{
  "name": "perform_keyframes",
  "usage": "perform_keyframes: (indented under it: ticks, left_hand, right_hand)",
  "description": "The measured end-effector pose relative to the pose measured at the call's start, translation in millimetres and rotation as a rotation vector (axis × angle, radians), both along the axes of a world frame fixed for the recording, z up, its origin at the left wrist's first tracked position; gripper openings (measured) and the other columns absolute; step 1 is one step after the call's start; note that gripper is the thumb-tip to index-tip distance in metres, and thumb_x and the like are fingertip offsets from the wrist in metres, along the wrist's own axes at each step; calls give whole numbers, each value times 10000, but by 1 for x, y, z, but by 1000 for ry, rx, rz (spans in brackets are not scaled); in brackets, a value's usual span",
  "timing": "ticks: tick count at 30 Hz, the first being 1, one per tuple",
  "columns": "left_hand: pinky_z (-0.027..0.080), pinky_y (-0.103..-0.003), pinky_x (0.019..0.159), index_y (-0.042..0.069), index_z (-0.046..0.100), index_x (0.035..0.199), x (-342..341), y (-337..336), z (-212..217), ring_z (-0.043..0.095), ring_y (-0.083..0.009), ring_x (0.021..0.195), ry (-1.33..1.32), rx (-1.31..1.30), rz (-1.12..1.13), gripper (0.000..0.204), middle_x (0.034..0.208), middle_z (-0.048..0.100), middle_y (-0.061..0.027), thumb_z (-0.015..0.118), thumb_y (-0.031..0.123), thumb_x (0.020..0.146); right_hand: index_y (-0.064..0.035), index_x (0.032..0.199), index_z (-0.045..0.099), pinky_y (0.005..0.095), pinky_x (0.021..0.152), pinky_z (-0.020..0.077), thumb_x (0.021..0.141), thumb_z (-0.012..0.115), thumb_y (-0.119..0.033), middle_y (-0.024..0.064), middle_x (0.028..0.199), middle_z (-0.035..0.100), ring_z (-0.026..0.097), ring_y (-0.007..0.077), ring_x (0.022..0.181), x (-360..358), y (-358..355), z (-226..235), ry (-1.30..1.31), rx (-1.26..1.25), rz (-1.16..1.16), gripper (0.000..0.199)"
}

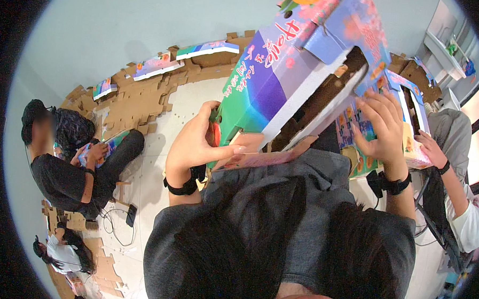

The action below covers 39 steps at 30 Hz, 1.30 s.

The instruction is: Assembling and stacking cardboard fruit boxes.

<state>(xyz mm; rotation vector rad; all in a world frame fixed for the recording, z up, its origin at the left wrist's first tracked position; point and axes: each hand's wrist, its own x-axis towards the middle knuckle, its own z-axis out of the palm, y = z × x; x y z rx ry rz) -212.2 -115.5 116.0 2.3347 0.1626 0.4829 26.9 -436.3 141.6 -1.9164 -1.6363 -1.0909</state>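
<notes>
A colourful printed cardboard box (263, 92), partly folded, is tilted up in front of me. Its long upper side gapes, showing the brown inside, and a blue-purple flap stands out at the far right end. My left hand (197, 142) grips the near left corner, thumb over a small end flap and the other fingers behind the wall. Beside the right edge, my right hand (382, 126) has its fingers spread, with the fingertips at the printed flap; whether they press on it I cannot tell.
Flattened brown cardboard (134, 102) and printed box pieces (209, 49) lie along the wall. At left a person in black (67, 179) handles a printed piece; another person (66, 254) sits farther down. At right a person's hand (432, 150) touches another box (407, 111). Cables (110, 226) trail across the floor.
</notes>
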Motion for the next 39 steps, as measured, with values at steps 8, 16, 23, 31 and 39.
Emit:
perform_keyframes:
  ticks: [8, 16, 23, 31, 39]
  left_hand:
    - [512, -369, 859, -33, 443, 1300, -9, -8, 4, 672, -334, 983, 55, 32, 50, 978, 1076, 653, -239, 885, 469, 586]
    - [476, -377, 932, -62, 447, 1301, -13, -24, 8, 626, -339, 1066, 9, 31, -12, 1055, 1152, 606, -241, 935, 461, 526]
    - [469, -399, 944, -60, 427, 1316, -12, -21, 0, 609, -354, 1081, -20, 49, -34, 1095, 1168, 590, -243, 949, 468, 511]
    - [373, -364, 1068, -54, 234, 1452, -10, -11, -11, 471, -276, 1265, -29, 46, -207, 1294, 1329, 479, -203, 975, 411, 499]
    - [428, -365, 1015, -65, 342, 1396, 6, -14, -21, 557, -251, 1161, -150, -221, -95, 1090, 1247, 559, -190, 954, 318, 580]
  right_hand:
    - [25, 1295, 557, 250, 656, 534, 955, 621, -305, 131, 1146, 661, 696, 194, 851, -23, 39, 13, 1475, 159, 480, 478]
    - [-45, 1454, 404, 496, 1095, 410, 813, 757, -428, 128, 1401, 543, 535, 299, 1288, 2, 80, -18, 1643, 369, 1206, 826]
    - [-55, 1458, 376, 501, 1050, 474, 756, 841, -363, 131, 1384, 537, 541, 306, 1279, -7, 71, -13, 1562, 435, 1068, 896]
    - [-71, 1467, 348, 487, 1059, 459, 828, 782, -421, 92, 1402, 507, 543, 282, 1262, -18, 69, -12, 1439, 529, 1011, 848]
    - [-75, 1361, 464, 372, 951, 487, 985, 606, -306, 63, 1283, 601, 615, 199, 1118, -15, 90, -13, 1752, 560, 788, 463]
